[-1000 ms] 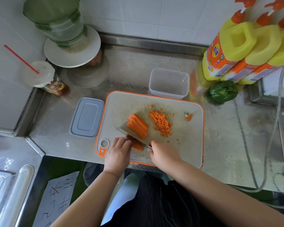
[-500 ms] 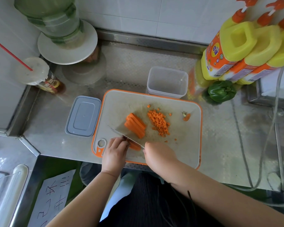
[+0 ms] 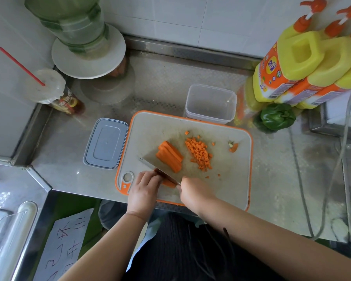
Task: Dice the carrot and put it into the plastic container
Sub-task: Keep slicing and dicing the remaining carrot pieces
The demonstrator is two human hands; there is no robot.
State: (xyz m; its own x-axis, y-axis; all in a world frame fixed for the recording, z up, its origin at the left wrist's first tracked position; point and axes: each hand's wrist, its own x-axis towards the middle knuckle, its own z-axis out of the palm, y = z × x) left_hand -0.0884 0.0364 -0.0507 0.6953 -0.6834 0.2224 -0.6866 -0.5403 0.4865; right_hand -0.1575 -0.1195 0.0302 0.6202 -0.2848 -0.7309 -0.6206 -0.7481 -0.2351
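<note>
Currently the right hand [image 3: 193,191] grips the cleaver [image 3: 160,171], its handle hidden in the fist, with the blade laid across a carrot piece [image 3: 169,183] at the near edge of the cutting board [image 3: 231,179]. The left hand [image 3: 145,186] holds that piece down, fingers [image 3: 150,176] curled and touching the blade's flat. Main risk: fingertips sit right at the cutting line, so a slip or a rolling piece could nick them. Carrot sticks [image 3: 169,156] lie mid-board, uncut; the diced pile [image 3: 200,154] lies just beside them. Stray cubes near the pile could scatter onto the steel surface [image 3: 160,94]. The plastic container [image 3: 211,118] stands empty behind the board; transfer is not yet begun.
</note>
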